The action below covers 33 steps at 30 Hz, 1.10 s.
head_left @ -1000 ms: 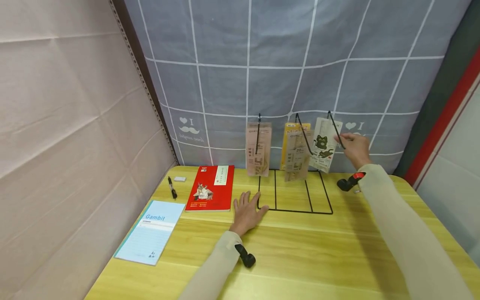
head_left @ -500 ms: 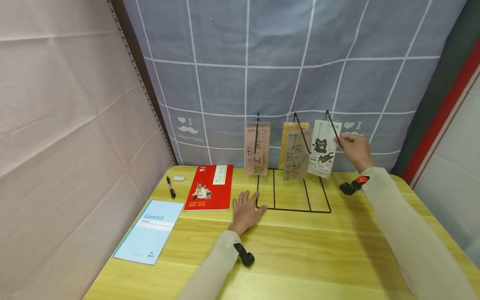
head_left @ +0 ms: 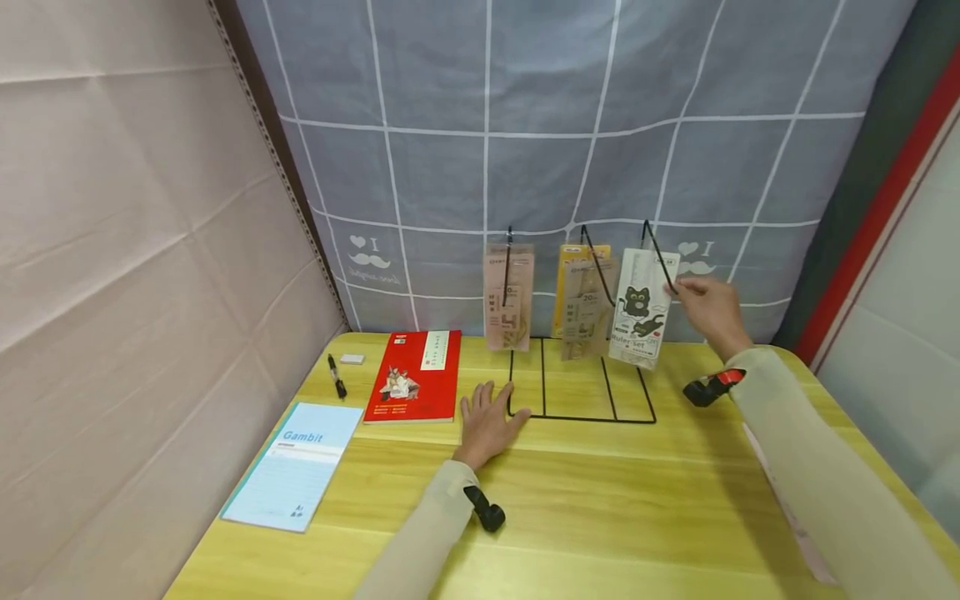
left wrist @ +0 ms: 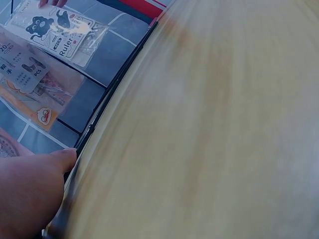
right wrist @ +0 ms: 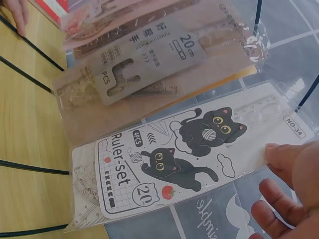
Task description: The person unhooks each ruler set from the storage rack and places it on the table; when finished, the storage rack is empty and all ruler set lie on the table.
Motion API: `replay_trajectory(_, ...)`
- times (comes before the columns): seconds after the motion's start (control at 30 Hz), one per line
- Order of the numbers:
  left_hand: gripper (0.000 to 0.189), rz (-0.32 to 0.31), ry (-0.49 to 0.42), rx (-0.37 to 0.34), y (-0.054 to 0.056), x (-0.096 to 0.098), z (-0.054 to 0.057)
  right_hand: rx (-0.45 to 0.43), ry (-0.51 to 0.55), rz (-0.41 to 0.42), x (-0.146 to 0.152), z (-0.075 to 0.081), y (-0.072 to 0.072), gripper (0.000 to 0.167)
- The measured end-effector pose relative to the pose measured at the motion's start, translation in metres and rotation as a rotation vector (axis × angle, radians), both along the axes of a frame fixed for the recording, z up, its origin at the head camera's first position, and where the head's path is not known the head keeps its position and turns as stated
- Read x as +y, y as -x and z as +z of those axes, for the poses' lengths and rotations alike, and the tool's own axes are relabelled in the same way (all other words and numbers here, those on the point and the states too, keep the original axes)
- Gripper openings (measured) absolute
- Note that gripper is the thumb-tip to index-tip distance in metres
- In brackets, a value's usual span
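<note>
My right hand (head_left: 711,312) pinches the upper right edge of a white Ruler-set packet (head_left: 643,308) with black cats on it. The packet overlaps the right hook of a black wire rack (head_left: 592,419) and tilts slightly. In the right wrist view, the thumb lies on the card's front near its top. My left hand (head_left: 486,425) rests with spread fingers at the rack's front left corner; its thumb (left wrist: 65,158) touches the wire in the left wrist view. On the middle hook hangs a brownish 20 cm ruler packet (head_left: 588,312) before a yellow packet (head_left: 558,300).
A pink ruler packet (head_left: 495,321) hangs on the left hook. Left of the rack lie a red book (head_left: 416,387), a blue Gambit notebook (head_left: 292,471), a black pen (head_left: 337,379) and a white eraser (head_left: 352,359). A pale pink thing (head_left: 806,546) shows beside the right sleeve. A grey curtain hangs behind.
My right hand has brought the cat packet forward and lower along the right hook, and it now faces the front more squarely. The left hand stays at the rack's corner.
</note>
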State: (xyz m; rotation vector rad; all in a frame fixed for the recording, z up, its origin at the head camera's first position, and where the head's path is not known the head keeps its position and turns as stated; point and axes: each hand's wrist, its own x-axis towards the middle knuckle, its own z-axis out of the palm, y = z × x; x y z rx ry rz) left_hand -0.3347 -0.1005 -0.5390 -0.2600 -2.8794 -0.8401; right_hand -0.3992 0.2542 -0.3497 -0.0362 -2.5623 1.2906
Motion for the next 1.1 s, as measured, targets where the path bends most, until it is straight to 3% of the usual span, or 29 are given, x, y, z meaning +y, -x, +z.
replay_trajectory(0.27,0.069,-0.001,0.011,-0.003,0.002,-0.001,-0.004,-0.032,0.004,0.011,0.002,-0.001,-0.016,0.073)
replay_trajectory(0.7,0.067,-0.007,0.018,0.022,0.0,-0.001,0.0,-0.051,0.02,0.049,0.005,-0.001,-0.039,0.08)
replay_trajectory(1.1,0.064,-0.007,0.005,0.008,-0.002,0.0,0.004,-0.068,-0.052,0.035,0.007,-0.002,-0.064,0.087)
